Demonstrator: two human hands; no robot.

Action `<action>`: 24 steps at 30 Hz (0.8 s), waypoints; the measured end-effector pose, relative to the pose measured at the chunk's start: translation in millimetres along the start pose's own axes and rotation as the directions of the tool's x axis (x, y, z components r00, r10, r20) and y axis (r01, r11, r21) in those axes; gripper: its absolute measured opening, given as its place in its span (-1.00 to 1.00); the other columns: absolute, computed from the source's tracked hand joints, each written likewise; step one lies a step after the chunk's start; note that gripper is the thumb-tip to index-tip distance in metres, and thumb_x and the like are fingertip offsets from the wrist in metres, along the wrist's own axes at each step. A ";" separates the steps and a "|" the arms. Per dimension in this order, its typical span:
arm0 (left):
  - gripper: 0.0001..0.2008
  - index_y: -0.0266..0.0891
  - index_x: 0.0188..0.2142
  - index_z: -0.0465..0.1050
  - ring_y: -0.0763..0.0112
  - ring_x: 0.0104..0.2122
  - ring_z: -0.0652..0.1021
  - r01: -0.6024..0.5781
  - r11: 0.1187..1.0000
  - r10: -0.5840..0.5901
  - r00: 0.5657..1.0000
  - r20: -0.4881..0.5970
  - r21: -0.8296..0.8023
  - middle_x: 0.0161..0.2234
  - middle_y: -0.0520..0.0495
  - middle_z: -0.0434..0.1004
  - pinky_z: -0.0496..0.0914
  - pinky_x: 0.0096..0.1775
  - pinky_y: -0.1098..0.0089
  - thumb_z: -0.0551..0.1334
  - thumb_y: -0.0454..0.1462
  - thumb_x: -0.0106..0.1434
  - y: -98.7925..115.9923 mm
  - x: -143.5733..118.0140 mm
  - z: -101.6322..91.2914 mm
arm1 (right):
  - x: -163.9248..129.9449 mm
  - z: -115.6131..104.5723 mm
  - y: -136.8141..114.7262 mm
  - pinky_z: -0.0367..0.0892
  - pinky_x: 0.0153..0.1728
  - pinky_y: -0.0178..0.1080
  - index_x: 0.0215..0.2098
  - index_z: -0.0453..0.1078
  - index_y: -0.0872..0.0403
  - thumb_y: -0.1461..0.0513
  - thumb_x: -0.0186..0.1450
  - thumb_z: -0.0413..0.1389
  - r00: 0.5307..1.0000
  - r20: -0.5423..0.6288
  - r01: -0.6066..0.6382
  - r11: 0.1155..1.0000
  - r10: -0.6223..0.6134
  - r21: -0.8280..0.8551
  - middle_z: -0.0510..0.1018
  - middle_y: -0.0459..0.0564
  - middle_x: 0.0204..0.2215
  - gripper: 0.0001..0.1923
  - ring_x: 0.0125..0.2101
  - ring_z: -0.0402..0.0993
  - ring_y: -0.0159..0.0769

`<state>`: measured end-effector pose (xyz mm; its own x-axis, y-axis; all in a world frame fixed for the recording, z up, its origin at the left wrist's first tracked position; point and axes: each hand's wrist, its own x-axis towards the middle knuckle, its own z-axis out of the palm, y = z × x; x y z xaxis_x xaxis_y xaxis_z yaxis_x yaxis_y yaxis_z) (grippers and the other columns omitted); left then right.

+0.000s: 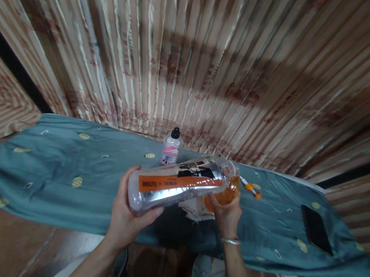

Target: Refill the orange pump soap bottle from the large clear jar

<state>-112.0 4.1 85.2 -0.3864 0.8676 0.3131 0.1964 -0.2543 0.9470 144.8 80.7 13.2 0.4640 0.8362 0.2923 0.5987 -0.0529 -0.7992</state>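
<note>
My left hand (128,217) grips the base of a large clear plastic bottle (177,185) with an orange and black label, tipped on its side with its neck toward the right. My right hand (227,213) holds a clear glass (230,187) with orange liquid in it, right at the bottle's mouth. Both are held over a teal cloth (58,168) that covers a low table. A crumpled pale cloth (194,209) lies under the bottle, partly hidden.
A small bottle (171,146) with a black cap and pink label stands upright behind the big bottle. A dark phone (316,228) lies on the cloth at right. A white and orange stick (251,186) lies near the glass. Striped curtains (199,55) hang close behind.
</note>
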 end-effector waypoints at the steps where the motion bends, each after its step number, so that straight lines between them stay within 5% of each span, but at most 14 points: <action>1: -0.10 -0.23 0.17 0.21 0.14 -0.11 0.59 0.001 1.000 -0.001 1.000 -0.002 0.000 -0.06 -0.16 0.51 0.48 -0.05 0.18 0.50 -0.05 -0.13 -0.3 0.1 0.1 | 0.2 0.0 0.1 0.48 -0.22 -0.09 0.06 0.35 0.12 -0.25 -0.06 0.25 1.000 0.003 0.012 1.000 -0.012 0.005 0.66 0.19 -0.15 -0.11 -0.19 0.63 0.04; 24: -0.08 -0.24 0.16 0.21 0.14 -0.10 0.58 -0.009 1.000 0.009 1.000 -0.009 0.012 -0.06 -0.16 0.50 0.47 -0.04 0.18 0.50 -0.03 -0.14 1.6 0.0 0.3 | 0.5 1.8 5.4 0.48 -0.25 -0.11 0.09 0.33 0.13 -0.20 -0.03 0.27 0.999 -0.008 0.051 0.998 -0.051 0.020 0.66 0.19 -0.15 -0.13 -0.20 0.63 0.03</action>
<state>-111.4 3.8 86.7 -0.3923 0.8614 0.3226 0.2110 -0.2571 0.9431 147.0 81.9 8.1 0.4379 0.8335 0.3369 0.6089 0.0008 -0.7933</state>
